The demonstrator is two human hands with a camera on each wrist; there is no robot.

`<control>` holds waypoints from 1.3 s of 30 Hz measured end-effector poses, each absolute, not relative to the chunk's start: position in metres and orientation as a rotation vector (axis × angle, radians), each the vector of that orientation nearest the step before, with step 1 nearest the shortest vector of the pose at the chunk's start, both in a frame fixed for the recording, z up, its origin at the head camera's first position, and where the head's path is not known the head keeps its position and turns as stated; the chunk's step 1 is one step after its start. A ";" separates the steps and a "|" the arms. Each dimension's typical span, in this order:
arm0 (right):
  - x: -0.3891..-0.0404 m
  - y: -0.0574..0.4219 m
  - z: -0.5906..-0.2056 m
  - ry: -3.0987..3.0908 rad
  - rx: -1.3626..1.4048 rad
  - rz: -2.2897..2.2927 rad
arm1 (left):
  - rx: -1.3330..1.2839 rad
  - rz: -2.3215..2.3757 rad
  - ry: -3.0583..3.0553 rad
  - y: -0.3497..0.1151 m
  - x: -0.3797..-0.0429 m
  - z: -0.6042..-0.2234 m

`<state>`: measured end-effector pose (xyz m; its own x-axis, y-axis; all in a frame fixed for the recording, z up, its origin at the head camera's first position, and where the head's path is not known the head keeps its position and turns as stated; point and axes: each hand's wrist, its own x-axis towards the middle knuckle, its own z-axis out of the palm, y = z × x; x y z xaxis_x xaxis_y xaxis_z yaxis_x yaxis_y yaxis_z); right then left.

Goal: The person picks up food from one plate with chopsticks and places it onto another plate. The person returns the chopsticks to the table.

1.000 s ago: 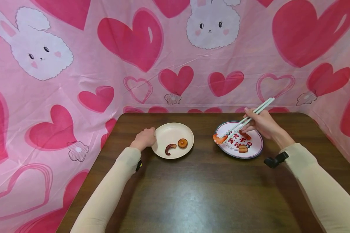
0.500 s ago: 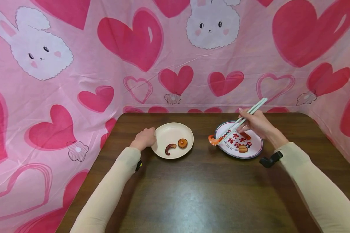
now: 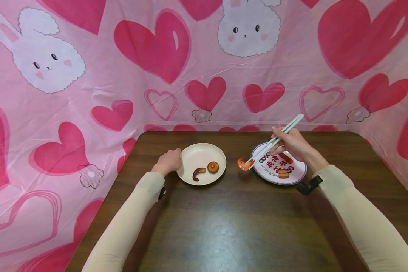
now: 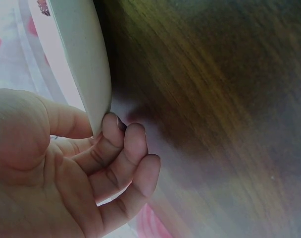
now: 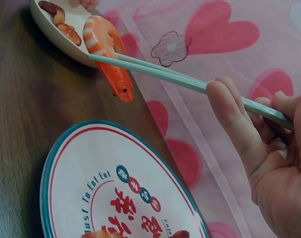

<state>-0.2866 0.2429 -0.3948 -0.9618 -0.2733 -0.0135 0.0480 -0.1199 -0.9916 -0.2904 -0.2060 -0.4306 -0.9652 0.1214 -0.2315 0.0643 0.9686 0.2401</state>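
Observation:
My right hand (image 3: 292, 144) holds a pair of pale green chopsticks (image 3: 275, 141). Their tips pinch an orange, white-striped shrimp (image 3: 245, 164), which hangs above the table between the two plates. In the right wrist view the shrimp (image 5: 106, 54) dangles head down, its black eyes showing. On the left, my left hand (image 3: 169, 161) pinches the rim of a cream plate (image 3: 193, 155), thumb inside and curled fingers under the edge, as the left wrist view shows. A dark red curled tentacle (image 3: 198, 173) and a brown mushroom cap (image 3: 212, 167) lie on that plate.
Below my right hand stands a white plate (image 3: 263, 173) with a blue rim and red characters. It bears a tan ridged piece (image 3: 283, 173) and a reddish-brown piece (image 3: 286, 158). The brown wooden table (image 3: 217, 226) ends at a pink heart-patterned cloth (image 3: 210, 64).
My right hand has moved left, carrying the shrimp in the chopsticks from over the white plate's left edge toward the cream plate. The left hand stays on the cream plate's rim.

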 end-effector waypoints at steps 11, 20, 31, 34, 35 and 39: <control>-0.289 0.230 -0.398 1.899 -0.243 -2.189 | 0.132 0.335 2.865 -0.207 -0.291 -0.431; -0.292 0.215 -0.401 1.864 -0.292 -2.240 | 0.133 0.353 2.863 -0.208 -0.290 -0.429; -0.296 0.199 -0.400 1.889 -0.280 -2.212 | 0.163 0.349 2.880 -0.209 -0.292 -0.430; -0.297 0.194 -0.400 1.871 -0.286 -2.228 | 0.173 0.336 2.885 -0.209 -0.292 -0.430; -0.297 0.192 -0.400 1.862 -0.291 -2.232 | 0.176 0.331 2.885 -0.209 -0.293 -0.430; -0.299 0.186 -0.403 1.862 -0.278 -2.239 | 0.174 0.327 2.886 -0.209 -0.292 -0.429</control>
